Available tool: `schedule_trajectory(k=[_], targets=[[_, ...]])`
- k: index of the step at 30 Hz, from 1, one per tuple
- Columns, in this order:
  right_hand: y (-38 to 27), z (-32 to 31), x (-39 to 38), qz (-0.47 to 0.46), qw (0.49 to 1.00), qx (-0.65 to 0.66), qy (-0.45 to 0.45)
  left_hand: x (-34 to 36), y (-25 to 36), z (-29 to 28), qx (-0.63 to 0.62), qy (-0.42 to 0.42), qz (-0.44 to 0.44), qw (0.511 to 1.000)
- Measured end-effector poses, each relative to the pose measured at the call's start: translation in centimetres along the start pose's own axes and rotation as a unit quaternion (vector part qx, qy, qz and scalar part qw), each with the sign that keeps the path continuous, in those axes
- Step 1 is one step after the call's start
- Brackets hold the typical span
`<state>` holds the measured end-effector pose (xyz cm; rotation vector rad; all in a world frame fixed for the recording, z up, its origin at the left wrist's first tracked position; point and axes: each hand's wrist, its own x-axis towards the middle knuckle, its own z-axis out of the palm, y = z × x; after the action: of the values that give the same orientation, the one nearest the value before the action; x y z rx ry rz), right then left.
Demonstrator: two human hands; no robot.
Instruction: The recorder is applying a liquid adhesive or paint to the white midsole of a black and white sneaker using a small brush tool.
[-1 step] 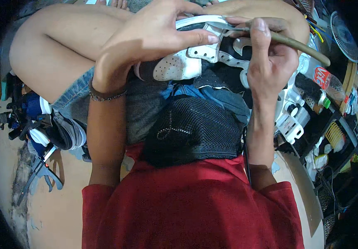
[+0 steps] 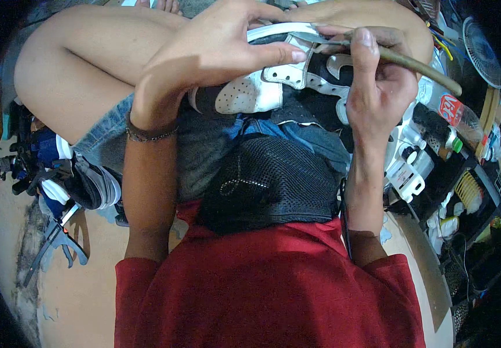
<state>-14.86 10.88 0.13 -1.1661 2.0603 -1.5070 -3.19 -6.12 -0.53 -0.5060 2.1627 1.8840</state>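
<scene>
A white and black shoe (image 2: 250, 94) lies sideways over my lap, with perforated white panels and a row of eyelets. My left hand (image 2: 215, 49) grips it along the white sole edge (image 2: 282, 29), thumb laid across the near side, the other fingers partly hidden behind. In my right hand (image 2: 381, 81) is a tool with a long brown handle (image 2: 422, 69) and a narrow grey metal blade (image 2: 314, 38). My right thumb presses on it where handle and blade meet. The blade's tip rests at the shoe, just under the sole edge.
Clamps (image 2: 59, 240) and several dark and white items lie on the floor at left. To the right stand a clear bottle with a red label (image 2: 456, 113), a white container (image 2: 406, 180), a yellow brush (image 2: 468, 188) and a fan (image 2: 483, 52). Black mesh fabric (image 2: 274, 180) covers my lap.
The tool's handle end has dipped very slightly. Both hands keep their hold, and the shoe stays almost in place.
</scene>
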Motion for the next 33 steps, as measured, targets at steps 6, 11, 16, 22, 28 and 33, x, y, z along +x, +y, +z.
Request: schedule_trajectory(k=[6, 11, 16, 22, 28, 33], targets=[[0.3, 0.9, -0.7, -0.004, 0.997, 0.049, 0.056, -0.7, -1.8, 0.4, 0.038, 0.037, 0.054, 0.997], [0.2, 0.6, -0.6, 0.029, 0.991, 0.1, 0.085, -0.9, -1.8, 0.5, 0.126, 0.081, 0.061, 0.987], [-0.6, 0.7, -0.1, 0.097, 0.988, 0.108, 0.056, -0.6, 1.6, -1.3, -0.008, -0.022, 0.022, 0.999], [-2.6, 0.9, 2.4, 0.146, 0.987, 0.058, 0.011, -0.3, -0.5, -0.2, 0.015, 0.025, 0.049, 0.998], [-0.1, -0.2, 1.7, 0.064, 0.997, 0.038, -0.019, -0.6, 1.2, -1.0, -0.022, -0.008, 0.036, 0.999], [-1.1, 0.2, 1.2, 0.12, 0.99, 0.062, 0.029, -0.4, -0.8, 0.0, -0.012, 0.019, 0.062, 0.998]])
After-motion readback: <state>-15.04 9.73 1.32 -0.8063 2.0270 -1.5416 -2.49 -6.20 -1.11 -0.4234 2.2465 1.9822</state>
